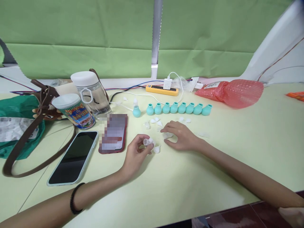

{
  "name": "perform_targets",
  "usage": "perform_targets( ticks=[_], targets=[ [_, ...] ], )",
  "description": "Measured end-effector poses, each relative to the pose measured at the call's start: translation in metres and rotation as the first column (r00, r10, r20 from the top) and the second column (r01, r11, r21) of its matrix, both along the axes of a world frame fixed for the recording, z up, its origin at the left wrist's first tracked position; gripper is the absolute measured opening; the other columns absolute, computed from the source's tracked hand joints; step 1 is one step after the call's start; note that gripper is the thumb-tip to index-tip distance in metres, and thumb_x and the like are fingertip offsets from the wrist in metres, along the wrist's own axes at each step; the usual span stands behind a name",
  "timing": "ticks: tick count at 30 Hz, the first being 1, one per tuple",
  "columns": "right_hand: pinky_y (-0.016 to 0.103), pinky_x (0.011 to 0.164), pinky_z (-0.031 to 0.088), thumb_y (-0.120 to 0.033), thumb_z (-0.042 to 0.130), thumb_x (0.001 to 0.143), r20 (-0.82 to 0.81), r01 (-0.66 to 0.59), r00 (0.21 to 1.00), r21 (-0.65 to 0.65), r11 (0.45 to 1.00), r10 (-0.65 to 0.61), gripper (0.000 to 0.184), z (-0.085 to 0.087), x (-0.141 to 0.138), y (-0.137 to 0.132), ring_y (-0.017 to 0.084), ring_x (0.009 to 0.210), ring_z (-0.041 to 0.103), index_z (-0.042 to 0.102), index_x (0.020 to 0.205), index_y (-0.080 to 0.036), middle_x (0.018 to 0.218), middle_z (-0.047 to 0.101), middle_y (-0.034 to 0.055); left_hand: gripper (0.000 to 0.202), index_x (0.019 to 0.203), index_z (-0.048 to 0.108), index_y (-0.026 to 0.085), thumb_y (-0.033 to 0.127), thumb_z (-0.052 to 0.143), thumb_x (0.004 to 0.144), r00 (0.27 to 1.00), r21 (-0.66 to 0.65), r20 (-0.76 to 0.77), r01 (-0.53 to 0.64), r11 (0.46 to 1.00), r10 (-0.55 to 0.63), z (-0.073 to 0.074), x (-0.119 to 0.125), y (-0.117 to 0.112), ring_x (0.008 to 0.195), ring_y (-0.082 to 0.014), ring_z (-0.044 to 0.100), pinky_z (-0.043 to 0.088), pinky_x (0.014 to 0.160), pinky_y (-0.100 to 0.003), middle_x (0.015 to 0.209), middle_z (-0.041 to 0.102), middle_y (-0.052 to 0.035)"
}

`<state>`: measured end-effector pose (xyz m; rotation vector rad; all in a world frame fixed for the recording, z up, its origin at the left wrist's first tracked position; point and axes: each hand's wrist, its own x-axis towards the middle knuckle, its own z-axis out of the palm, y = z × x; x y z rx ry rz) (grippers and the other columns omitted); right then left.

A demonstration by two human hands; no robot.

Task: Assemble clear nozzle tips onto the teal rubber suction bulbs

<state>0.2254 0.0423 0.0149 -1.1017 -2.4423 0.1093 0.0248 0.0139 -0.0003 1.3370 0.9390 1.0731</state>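
My left hand [139, 152] pinches a small translucent plastic piece with a round open end [145, 142] between thumb and fingers. Just beside those fingertips lies a white petal-shaped piece [157, 149]. Over the table to the right, my right hand [179, 136] has its thumb and fingers apart around a clear plastic piece [167, 135]; whether it touches the piece I cannot tell. Several more small white pieces [156, 121] are scattered beyond my hands. Behind them stands a row of turquoise bulbs [182, 108] with open necks. One separate turquoise bulb [136, 111] has a translucent top.
To the left are a phone with a pale case [73, 158], a red-cased phone [114, 134], a noodle cup [77, 112], a water bottle [91, 95] and a brown strap [30, 145]. A yellow power strip [161, 90] and a red plastic bag [237, 93] lie at the back.
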Motion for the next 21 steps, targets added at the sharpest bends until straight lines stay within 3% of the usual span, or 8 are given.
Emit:
perform_targets(
  ticks=[5,12,17,21],
  targets=[
    [0.035,0.069,0.039,-0.027,0.054,0.069,0.049,-0.115,0.992,-0.024,0.993,0.116,0.033,0.003,-0.012,-0.013,0.02,0.083,0.048,0.055,0.101,-0.019,0.092,0.053,0.0086,0.019,0.088,0.05,0.017,0.025,0.056,0.073,1.0,-0.014,0.002,0.005,1.0,-0.005,0.001,0.0,0.001,0.071,-0.0111,0.049,0.046,0.06,-0.023,0.077,0.05,-0.0004],
    [0.036,0.073,0.041,-0.016,0.053,0.062,0.069,-0.068,0.995,-0.081,0.994,0.073,0.04,0.01,0.007,-0.001,0.022,0.09,0.047,0.052,0.102,-0.02,0.102,0.048,0.0085,0.012,0.074,0.046,0.017,0.015,0.057,0.069,1.0,0.032,-0.003,-0.023,0.999,0.023,-0.001,0.0,0.0,0.083,-0.0127,0.051,0.042,0.068,-0.023,0.086,0.053,-0.0016],
    [0.037,0.077,0.04,-0.028,0.052,0.07,-0.015,0.116,0.993,0.029,0.993,-0.115,0.044,0.006,0.014,0.021,0.023,0.094,0.045,0.043,0.112,-0.02,0.106,0.046,0.0099,0.015,0.083,0.051,0.017,0.016,0.057,0.069,0.999,0.024,-0.041,-0.032,0.999,0.032,-0.002,0.0,0.001,0.077,-0.0123,0.052,0.042,0.065,-0.022,0.083,0.054,-0.0018],
    [0.044,0.076,0.036,-0.041,0.049,0.073,-0.022,0.356,0.933,0.183,0.916,-0.358,0.051,0.007,0.011,0.057,0.029,0.097,0.039,0.039,0.118,-0.019,0.111,0.044,0.0132,0.018,0.087,0.054,0.016,0.019,0.058,0.069,0.998,-0.001,-0.054,-0.028,1.0,0.028,-0.002,0.0,0.002,0.08,-0.0146,0.053,0.043,0.067,-0.025,0.086,0.055,-0.0036]
  ],
)
